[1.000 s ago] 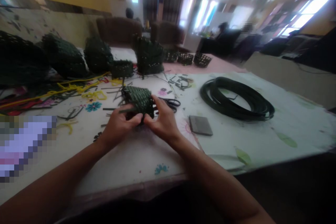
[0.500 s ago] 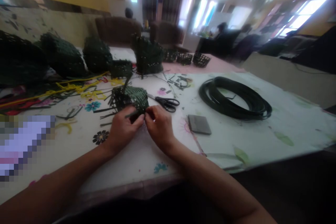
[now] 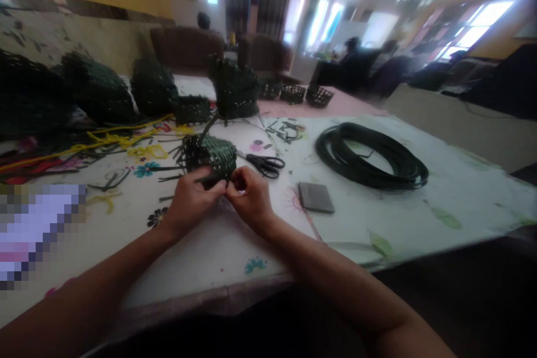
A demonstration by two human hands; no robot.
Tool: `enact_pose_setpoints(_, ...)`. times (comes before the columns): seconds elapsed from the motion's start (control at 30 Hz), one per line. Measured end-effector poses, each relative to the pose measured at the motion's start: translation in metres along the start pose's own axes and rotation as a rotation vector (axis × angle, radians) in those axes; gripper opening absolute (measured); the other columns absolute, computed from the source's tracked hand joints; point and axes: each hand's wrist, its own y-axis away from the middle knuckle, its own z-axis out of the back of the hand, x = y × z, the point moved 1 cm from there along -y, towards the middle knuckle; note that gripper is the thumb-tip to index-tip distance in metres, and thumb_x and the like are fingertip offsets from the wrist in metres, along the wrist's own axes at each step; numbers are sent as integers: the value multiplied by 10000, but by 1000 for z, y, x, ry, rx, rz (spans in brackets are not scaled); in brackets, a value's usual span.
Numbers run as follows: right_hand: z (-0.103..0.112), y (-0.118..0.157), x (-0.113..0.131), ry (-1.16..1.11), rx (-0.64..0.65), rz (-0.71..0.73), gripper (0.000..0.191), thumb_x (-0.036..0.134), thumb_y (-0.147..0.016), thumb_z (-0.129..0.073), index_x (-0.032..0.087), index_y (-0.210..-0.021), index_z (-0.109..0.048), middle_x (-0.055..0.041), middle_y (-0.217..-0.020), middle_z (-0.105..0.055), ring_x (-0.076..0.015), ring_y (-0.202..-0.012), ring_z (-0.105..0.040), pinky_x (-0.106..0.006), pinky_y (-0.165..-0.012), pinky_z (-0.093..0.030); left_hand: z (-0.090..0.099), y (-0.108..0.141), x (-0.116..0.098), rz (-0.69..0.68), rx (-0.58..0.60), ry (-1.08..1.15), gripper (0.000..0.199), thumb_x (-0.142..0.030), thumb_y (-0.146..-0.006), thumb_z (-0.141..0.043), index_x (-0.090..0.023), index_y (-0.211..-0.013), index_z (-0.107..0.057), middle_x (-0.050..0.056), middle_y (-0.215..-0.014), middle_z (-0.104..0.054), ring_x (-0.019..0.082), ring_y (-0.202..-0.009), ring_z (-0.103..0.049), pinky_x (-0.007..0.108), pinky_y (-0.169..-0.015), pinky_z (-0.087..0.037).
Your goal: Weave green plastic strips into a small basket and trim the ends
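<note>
Woven basket: in front of you at the table, just left of the scissors.
Loose strips: poke out leftward.
Left hand: you have it closed on the basket's near edge.
Right hand: fingertips now pinched together, no longer spread along the basket's side; whatever they hold, you cannot tell from here.
Near edge: your change of grip suggests finer fingertip work there.
</note>
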Motion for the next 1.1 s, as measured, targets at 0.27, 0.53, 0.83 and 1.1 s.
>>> enact_pose_setpoints(0.27,3,0,1,19,-4,14,88,165,-743,-542,219,-729,-474,29,-669,-513,-123,-616,-490,-246,-595,-407,25,-15,1,28,356,89,310,-423,-805,-737,-196,-1014,-762,40,-1002,-777,244,-953,-698,340,-856,-540)
enact_pose_setpoints(0.53,-1,5,1,28,-26,19,73,176,-739,-550,218,-729,-491,26,-660,-528,-124,-607,-498,-248,-583,-404,12,-8,2,100,219,133,326,-360,-758,-753,-171,-1023,-759,76,-1066,-776,262,-981,-705,398,-904,-548)
enact_pose_setpoints(0.83,3,1,2,2,-69,9,30,208,-783,-542,213,-756,-530,21,-677,-555,-126,-606,-524,-253,-596,-438,15,-12,3,-18,251,79,348,-426,-790,-736,-164,-1019,-731,68,-997,-759,255,-934,-683,367,-843,-532)
enact_pose_setpoints(1.1,4,0,2,-39,-80,10,35,208,-790,-542,207,-757,-533,18,-677,-560,-122,-593,-525,-254,-594,-440,20,-12,-2,-130,256,-76,232,-374,-859,-633,-155,-822,-697,36,-800,-680,188,-751,-600,307,-694,-460)
